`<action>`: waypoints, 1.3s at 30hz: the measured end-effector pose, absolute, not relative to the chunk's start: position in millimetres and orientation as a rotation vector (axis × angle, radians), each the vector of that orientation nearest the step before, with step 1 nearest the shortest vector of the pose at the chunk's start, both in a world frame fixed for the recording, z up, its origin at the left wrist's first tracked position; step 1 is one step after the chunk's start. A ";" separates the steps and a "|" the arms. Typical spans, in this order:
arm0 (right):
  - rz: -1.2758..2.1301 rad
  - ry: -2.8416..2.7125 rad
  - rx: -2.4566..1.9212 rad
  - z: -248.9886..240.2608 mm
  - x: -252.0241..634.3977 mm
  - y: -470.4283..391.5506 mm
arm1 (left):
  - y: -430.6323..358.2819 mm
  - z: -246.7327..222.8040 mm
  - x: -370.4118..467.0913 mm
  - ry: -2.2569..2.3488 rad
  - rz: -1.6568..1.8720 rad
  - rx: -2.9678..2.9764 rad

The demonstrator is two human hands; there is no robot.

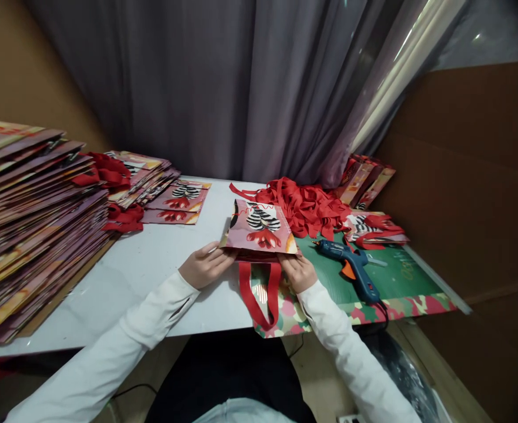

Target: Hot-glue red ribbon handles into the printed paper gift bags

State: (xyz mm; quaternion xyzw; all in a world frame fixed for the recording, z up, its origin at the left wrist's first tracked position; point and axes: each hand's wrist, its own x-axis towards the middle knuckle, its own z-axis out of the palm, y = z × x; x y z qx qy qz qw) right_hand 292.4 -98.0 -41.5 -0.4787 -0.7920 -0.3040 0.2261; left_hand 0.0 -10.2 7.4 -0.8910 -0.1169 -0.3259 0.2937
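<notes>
A pink paper gift bag (259,230) with a zebra-striped and red print lies at the middle of the table, its mouth edge toward me. My left hand (208,265) grips its near left corner, and my right hand (297,270) grips the near right corner; some fingertips are hidden inside or under the paper. From the bag's near edge a red ribbon handle (259,320) hangs in a loop toward me. A blue glue gun (351,264) with an orange trigger lies to the right of my right hand.
A tangled heap of red ribbons (303,205) lies behind the bag. Tall stacks of folded bags (33,235) stand at the left, with smaller piles (179,202) beyond. More bags (376,229) lie at the right on a green board (404,276). Grey curtains (188,88) hang behind.
</notes>
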 end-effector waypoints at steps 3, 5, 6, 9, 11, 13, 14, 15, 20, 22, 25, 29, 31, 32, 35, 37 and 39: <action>-0.863 -2.132 -1.364 -37.0 282.6 -95.0 | -5.4 13.2 -6.3 -0.348 -0.826 -2.385; -0.854 -2.107 -1.391 -30.7 271.4 -89.9 | 0.1 21.5 -8.2 -0.373 -0.771 -2.408; -0.844 -2.082 -1.408 -26.5 264.2 -86.2 | 2.3 27.8 -7.6 -0.414 -0.741 -2.416; -0.767 -1.934 -1.496 -10.5 236.9 -72.3 | 1.1 56.7 0.1 -0.615 -0.725 -2.376; -0.643 -1.788 -1.548 1.1 215.3 -63.1 | -8.0 81.1 8.8 -0.700 -0.815 -2.299; -0.453 -1.606 -1.577 10.6 192.4 -56.6 | -20.9 103.0 18.7 -0.760 -0.961 -2.245; -0.337 -1.520 -1.584 13.8 180.6 -54.8 | -27.0 110.8 23.9 -0.800 -1.066 -2.229; -0.206 -1.444 -1.584 15.4 168.8 -54.0 | -31.7 115.4 29.0 -0.848 -1.172 -2.237; 0.360 -1.232 -1.490 0.4 118.2 -61.1 | -21.6 84.2 46.7 -1.038 -0.899 -2.645; 0.443 -1.273 -1.472 -9.0 110.8 -68.1 | -7.3 58.3 46.1 -1.133 -0.690 -2.791; 0.602 -1.499 -1.460 -10.4 123.7 -81.4 | 10.4 31.5 36.6 -1.209 -0.497 -2.919; 0.945 -2.010 -1.379 19.8 178.9 -84.7 | 22.2 30.8 19.4 -1.318 -0.506 -2.857; 0.809 -2.009 -1.627 40.2 211.6 -69.4 | 25.7 37.4 13.2 -1.358 -0.534 -2.781; 0.528 -1.890 -1.911 48.6 226.7 -57.4 | 26.9 40.6 11.0 -1.369 -0.548 -2.747; 0.186 -1.640 -2.219 58.8 260.1 -14.0 | 26.6 45.8 8.4 -1.448 -0.600 -2.645; 0.118 -1.588 -2.318 53.2 270.4 10.7 | 23.2 44.6 8.4 -1.569 -0.637 -2.550; 0.107 -1.607 -2.364 43.1 272.9 26.0 | 19.6 39.4 8.3 -1.682 -0.665 -2.453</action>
